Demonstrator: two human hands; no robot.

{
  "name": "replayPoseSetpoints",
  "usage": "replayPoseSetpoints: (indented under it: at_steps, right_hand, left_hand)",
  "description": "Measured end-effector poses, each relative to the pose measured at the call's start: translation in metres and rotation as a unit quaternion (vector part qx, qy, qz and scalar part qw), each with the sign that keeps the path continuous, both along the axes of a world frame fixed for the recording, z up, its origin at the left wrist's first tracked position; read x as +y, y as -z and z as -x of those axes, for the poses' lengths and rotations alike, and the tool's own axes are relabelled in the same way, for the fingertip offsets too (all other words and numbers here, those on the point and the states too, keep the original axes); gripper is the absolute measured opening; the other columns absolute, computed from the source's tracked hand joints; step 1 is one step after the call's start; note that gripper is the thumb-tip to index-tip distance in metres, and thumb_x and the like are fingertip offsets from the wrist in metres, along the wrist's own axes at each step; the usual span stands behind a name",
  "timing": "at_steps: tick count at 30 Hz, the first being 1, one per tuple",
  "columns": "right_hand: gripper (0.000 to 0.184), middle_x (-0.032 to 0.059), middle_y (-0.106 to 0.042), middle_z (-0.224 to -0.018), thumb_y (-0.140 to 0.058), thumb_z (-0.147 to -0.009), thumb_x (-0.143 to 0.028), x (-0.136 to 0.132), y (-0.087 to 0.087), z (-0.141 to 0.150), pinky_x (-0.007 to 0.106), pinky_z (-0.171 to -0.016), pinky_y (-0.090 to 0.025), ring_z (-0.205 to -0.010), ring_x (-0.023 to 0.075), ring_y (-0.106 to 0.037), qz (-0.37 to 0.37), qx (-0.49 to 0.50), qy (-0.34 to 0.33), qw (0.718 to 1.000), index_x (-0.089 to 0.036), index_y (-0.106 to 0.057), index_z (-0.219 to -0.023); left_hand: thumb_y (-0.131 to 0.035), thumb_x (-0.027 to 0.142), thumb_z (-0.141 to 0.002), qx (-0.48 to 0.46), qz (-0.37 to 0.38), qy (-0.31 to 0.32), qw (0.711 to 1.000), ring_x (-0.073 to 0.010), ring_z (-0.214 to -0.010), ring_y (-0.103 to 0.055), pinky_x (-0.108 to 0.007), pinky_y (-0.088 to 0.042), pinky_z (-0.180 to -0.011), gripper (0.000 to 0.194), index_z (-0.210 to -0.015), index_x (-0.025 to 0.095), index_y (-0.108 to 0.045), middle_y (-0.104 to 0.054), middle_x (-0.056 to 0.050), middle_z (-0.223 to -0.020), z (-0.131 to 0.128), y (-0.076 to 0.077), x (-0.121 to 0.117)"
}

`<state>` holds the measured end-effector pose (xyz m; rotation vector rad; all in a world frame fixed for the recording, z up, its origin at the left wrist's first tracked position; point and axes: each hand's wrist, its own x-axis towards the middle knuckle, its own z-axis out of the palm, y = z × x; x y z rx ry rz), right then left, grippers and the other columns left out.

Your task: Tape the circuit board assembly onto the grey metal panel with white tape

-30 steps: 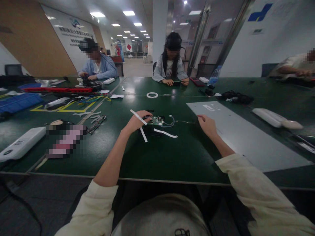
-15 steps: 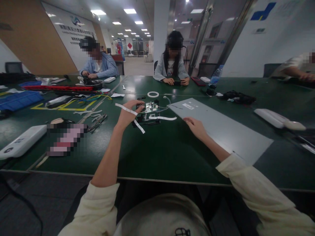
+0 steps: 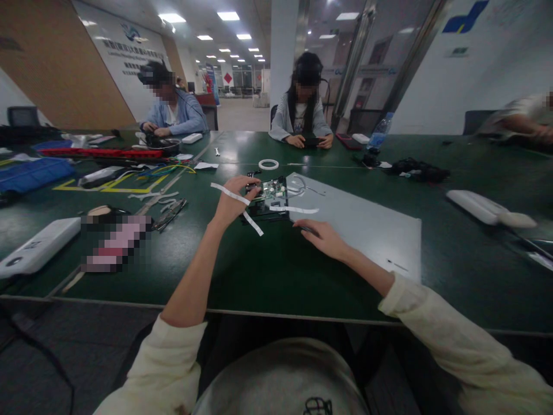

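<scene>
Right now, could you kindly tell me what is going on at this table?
The person's left hand holds a black-framed circuit board by its left side, with a white strip across the back of that hand. The right hand is at a gray panel's near edge; what it holds, if anything, is unclear. In this view the board's frame overlaps the panel's left end. Across the table, another person holds a dark object.

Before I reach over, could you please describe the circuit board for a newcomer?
On the green table, find the grey panel. By its left end, at the left hand, is the circuit board: component-studded, unlike the plain white strips.
</scene>
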<state>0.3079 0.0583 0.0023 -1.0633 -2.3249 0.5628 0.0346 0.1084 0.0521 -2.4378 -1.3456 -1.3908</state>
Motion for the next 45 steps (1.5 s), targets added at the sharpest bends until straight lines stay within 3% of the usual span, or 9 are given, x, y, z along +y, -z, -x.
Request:
replayPoseSetpoints:
  at_steps: [12,21,34,42,45]
  right_hand:
    - [0.024,0.0068,-0.055,-0.125,-0.043,-0.091,-0.029,-0.026,-0.007,0.022,0.039,-0.101,-0.036,-0.118,0.0183,-0.049,0.009,-0.007,-0.179,0.984,-0.020,-0.057,-0.108]
    - [0.021,0.0091,-0.056,-0.124,-0.048,-0.086,-0.024,-0.042,-0.010,0.046,0.035,-0.101,-0.036,-0.118,0.0166,-0.049,0.002,0.001,-0.275,0.961,-0.017,-0.061,-0.101]
    - [0.022,0.0089,-0.056,-0.124,-0.050,-0.083,-0.022,-0.047,-0.009,0.052,0.033,-0.102,-0.036,-0.118,0.0162,-0.049,-0.015,-0.006,-0.286,0.958,-0.017,-0.063,-0.101]
    - [0.025,0.0074,-0.058,-0.121,-0.048,-0.084,-0.021,-0.052,-0.010,0.055,0.031,-0.099,-0.040,-0.114,0.0158,-0.052,-0.034,0.001,-0.259,0.965,-0.017,-0.062,-0.105]
    - [0.025,0.0059,-0.064,-0.110,-0.047,-0.085,-0.021,-0.052,-0.012,0.053,0.028,-0.090,-0.045,-0.100,0.0150,-0.060,-0.035,0.026,-0.237,0.971,-0.017,-0.062,-0.105]
  left_hand:
    - [-0.057,0.028,-0.082,0.039,0.021,0.018,0.999,-0.0190,-0.090,-0.061,-0.035,-0.044,-0.088,0.020,-0.098,0.019,-0.065,-0.068,-0.003,-0.094,-0.011,0.009,0.002]
    - [-0.057,0.026,-0.082,0.082,0.046,0.056,0.994,-0.0202,-0.093,-0.061,-0.036,-0.043,-0.090,0.018,-0.097,0.020,-0.066,-0.068,-0.004,-0.096,-0.027,0.031,0.006]
    - [-0.056,0.020,-0.080,0.152,0.105,0.062,0.981,-0.0205,-0.094,-0.062,-0.036,-0.045,-0.091,0.019,-0.096,0.017,-0.066,-0.068,-0.007,-0.098,-0.036,0.063,0.011]
    - [-0.056,0.021,-0.081,0.137,0.087,0.065,0.985,-0.0206,-0.097,-0.060,-0.035,-0.046,-0.091,0.021,-0.099,0.016,-0.064,-0.066,-0.008,-0.101,-0.036,0.057,0.006]
    - [-0.057,0.023,-0.080,0.144,0.081,0.061,0.984,-0.0209,-0.097,-0.060,-0.035,-0.045,-0.092,0.022,-0.099,0.015,-0.064,-0.066,-0.008,-0.101,-0.035,0.053,0.005]
